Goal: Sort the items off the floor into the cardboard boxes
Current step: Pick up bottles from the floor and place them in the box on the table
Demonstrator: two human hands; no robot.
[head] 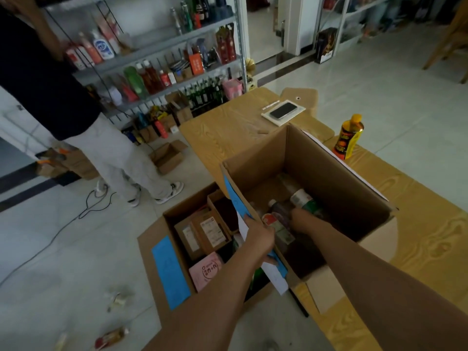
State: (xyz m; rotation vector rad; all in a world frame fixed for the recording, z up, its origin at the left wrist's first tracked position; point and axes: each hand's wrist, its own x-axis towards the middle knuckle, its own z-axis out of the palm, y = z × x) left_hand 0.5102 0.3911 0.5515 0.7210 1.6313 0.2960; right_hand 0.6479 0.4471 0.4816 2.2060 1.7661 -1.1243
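1. Head view: left hand [259, 235] grips the flap [238, 198] of the cardboard box [329, 178] on the desk [228, 127]. Right hand [300, 216] is down among the bottles [301, 198], grip hidden, can't tell.
2. Best to pin that flap wide and set things low. Snack packets [117, 297] wait on the floor [63, 249].

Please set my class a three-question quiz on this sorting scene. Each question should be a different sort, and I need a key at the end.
1. True or false: the left hand grips the near wall of the table box while the right hand reaches inside it.
2. What lies on the white pad on the table? A. a phone B. scissors C. a cup
3. Fill the gap: the pink package lies in the open floor box, which stands on the ____.

Key: 1 true; 2 A; 3 floor.
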